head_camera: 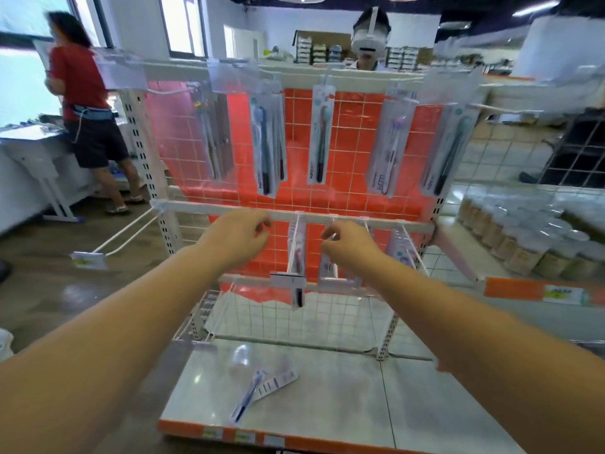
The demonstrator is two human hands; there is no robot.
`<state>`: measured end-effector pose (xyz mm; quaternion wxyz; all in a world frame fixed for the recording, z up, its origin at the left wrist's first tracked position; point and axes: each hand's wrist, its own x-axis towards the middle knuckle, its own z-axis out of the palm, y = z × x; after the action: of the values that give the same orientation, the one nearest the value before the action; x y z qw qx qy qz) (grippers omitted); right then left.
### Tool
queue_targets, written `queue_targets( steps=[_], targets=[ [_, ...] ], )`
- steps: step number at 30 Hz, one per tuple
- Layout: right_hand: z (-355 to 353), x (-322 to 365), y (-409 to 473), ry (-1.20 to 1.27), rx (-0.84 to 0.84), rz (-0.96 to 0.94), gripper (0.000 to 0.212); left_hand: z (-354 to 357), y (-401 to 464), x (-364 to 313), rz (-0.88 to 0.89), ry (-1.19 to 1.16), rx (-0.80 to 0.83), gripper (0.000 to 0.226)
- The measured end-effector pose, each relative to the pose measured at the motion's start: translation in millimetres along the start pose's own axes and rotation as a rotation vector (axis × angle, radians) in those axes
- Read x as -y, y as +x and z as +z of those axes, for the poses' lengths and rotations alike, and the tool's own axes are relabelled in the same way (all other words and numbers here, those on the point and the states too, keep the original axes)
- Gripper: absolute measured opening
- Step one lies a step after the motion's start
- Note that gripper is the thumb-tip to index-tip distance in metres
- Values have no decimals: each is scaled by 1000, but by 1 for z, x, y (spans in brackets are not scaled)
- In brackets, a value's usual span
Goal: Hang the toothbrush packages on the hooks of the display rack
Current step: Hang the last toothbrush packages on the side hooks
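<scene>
The display rack (203, 208) has a red grid back and two rows of hooks. Several toothbrush packages (322, 136) hang from the top row. On the lower row, one package (297, 257) hangs on a hook behind a price tag (288, 280), and another (401, 247) hangs farther right. My right hand (350, 247) pinches the top of a pale package (327, 270) at a lower hook between those two. To its left, my left hand (239, 237) hovers by the lower bar with curled fingers and nothing visible in it. A loose package (262, 388) lies on the base shelf (327, 404).
An empty long hook with a label (88, 260) juts out at the rack's lower left. A person in a red shirt (82, 93) stands by a table (29, 149) at left. Another person (371, 34) stands behind the rack. Jars (523, 244) fill the shelf at right.
</scene>
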<state>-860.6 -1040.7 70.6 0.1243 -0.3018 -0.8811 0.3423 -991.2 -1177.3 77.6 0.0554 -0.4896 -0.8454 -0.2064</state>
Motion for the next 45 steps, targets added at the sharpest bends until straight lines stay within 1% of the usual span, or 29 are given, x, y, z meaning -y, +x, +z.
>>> queue_targets(
  steps=[4,10,16,26,31,38,45],
  targets=[
    [-4,17,0,-52,-38,-28,26,-14,1,10,31,-21,3,27],
    [-7,38,-2,-39,-106,-15,23,-28,3,26,73,-86,-28,25],
    [3,46,-1,-38,-162,17,26,-27,-3,40,79,-104,6,23],
    [18,42,-6,29,-206,44,32,-17,0,54,85,-144,-12,23],
    [14,34,2,56,-218,58,33,-8,6,55,85,-135,32,24],
    [5,19,27,49,-212,32,30,3,31,52,48,-141,11,26],
    [-11,4,71,83,-237,-16,31,18,72,35,14,-157,8,23]
  ],
)
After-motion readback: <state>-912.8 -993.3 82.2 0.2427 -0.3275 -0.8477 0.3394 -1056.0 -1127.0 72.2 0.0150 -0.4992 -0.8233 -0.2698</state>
